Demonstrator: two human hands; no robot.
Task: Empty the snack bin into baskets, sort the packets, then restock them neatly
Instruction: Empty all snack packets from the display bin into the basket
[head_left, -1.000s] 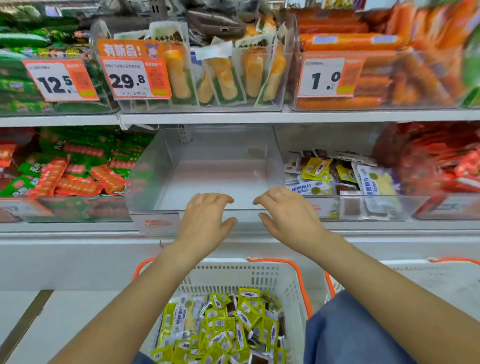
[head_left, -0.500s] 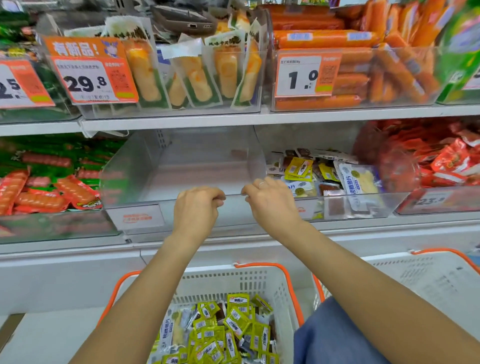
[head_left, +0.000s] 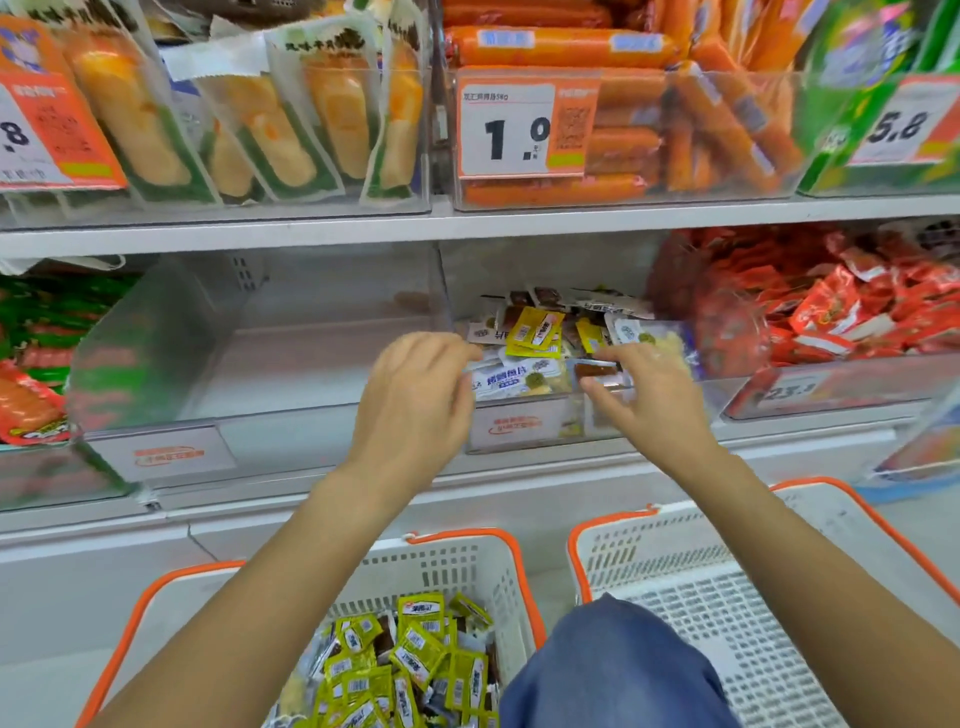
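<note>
An empty clear snack bin (head_left: 156, 364) sits on the lower shelf. To its right, a second clear bin (head_left: 519, 431) holds mixed small packets (head_left: 535, 332) in yellow, white and brown. My left hand (head_left: 415, 400) hovers at the wall between the two bins, its fingers curled with nothing seen in them. Over the second bin's front wall, my right hand (head_left: 654, 400) has spread fingers, with index and thumb at a small brown packet (head_left: 597, 370). Below, the left white basket (head_left: 467, 538) with an orange rim holds several yellow-green packets (head_left: 415, 654). The right basket (head_left: 727, 597) is bare.
The upper shelf (head_left: 467, 221) carries bins of corn packs (head_left: 291, 130) and orange sausages (head_left: 623, 119) with price tags. Red packets (head_left: 857, 317) fill the bin at right, and red-green sausage packs (head_left: 31, 405) are at left. My blue-clad knee (head_left: 613, 670) is between the baskets.
Both hands have left the empty bin's front rim and shifted right toward the bin of mixed packets. The right hand's fingers have spread over it. The view has moved closer and to the right.
</note>
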